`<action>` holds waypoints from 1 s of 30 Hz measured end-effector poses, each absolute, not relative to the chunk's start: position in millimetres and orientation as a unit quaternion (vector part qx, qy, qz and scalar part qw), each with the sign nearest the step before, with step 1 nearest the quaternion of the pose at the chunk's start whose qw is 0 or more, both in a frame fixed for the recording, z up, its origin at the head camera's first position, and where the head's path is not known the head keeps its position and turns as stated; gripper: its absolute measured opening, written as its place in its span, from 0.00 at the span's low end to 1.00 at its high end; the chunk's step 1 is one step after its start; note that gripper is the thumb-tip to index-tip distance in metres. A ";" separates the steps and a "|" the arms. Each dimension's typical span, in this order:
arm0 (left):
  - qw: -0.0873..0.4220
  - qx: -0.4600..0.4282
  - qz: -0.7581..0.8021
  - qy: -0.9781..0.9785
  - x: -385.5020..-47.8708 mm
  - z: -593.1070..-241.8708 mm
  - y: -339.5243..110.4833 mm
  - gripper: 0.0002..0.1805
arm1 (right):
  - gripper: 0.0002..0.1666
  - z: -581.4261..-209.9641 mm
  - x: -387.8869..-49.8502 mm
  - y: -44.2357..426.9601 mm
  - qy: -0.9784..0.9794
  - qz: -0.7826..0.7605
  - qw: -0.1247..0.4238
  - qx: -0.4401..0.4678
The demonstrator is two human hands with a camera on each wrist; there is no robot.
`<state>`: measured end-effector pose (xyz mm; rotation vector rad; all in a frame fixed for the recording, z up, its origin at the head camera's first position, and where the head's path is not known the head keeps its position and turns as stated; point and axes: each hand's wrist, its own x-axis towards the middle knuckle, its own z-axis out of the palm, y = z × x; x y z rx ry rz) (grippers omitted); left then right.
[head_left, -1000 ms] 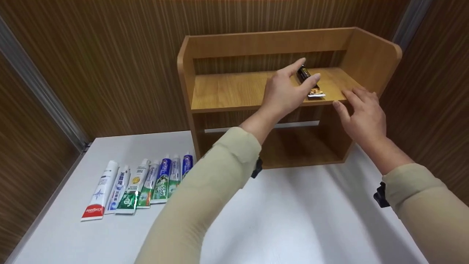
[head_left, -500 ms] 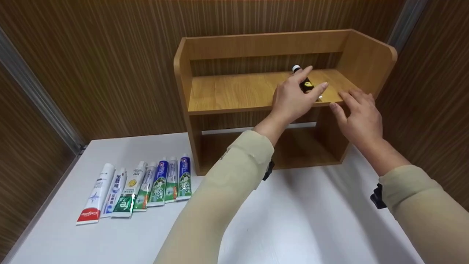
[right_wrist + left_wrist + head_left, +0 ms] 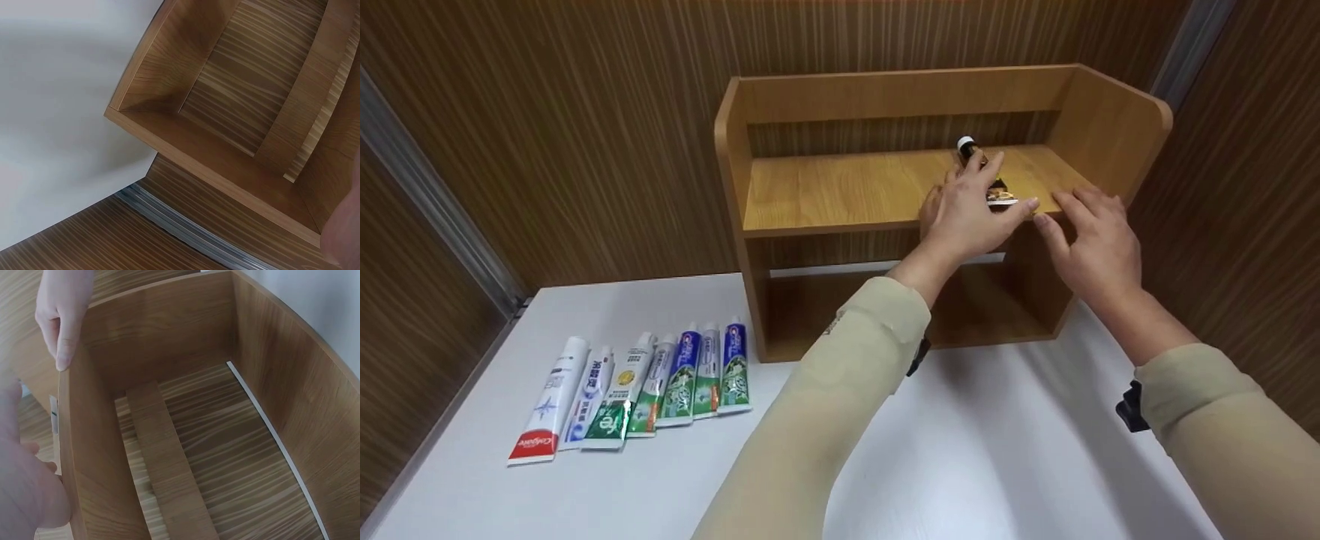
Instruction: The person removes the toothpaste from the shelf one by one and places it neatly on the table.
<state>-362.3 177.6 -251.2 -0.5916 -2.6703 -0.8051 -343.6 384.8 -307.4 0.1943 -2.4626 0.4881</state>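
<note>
A dark toothpaste tube (image 3: 1000,187) with a white cap lies on the upper board of a wooden shelf unit (image 3: 840,187), cap towards the back. My left hand (image 3: 966,214) lies over the tube's left side, thumb and forefinger spread apart, partly hiding it. In the left wrist view the left hand (image 3: 25,489) is by the board's front edge, near the tube's pale end (image 3: 54,415). My right hand (image 3: 1099,240) rests on the right front of the same board, fingers on top and thumb at the edge. Only part of the right hand (image 3: 342,228) shows in the right wrist view.
Several toothpaste tubes (image 3: 682,382) lie side by side on the white table (image 3: 930,450), left of the shelf unit. Below the upper board is a lower compartment (image 3: 840,292). Wood-grain walls (image 3: 585,150) stand behind and on both sides.
My left hand has moved slightly right and towards the front edge, with its thumb and forefinger around the dark tube before. The tube's white cap now shows. My right hand keeps its place.
</note>
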 end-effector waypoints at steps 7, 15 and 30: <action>0.114 -0.184 -0.163 -0.963 -360.1 -251.7 183.6 0.43 | 0.39 -305.0 -342.8 382.7 -0.929 0.185 0.310 0.077; 0.119 -0.180 -0.107 -0.970 -359.0 -251.5 185.7 0.40 | 0.35 -305.7 -345.0 383.3 -0.916 0.189 0.341 0.094; 0.210 -0.175 -0.147 -0.951 -356.7 -258.8 183.0 0.33 | 0.34 -302.6 -345.5 383.5 -0.917 0.186 0.341 0.091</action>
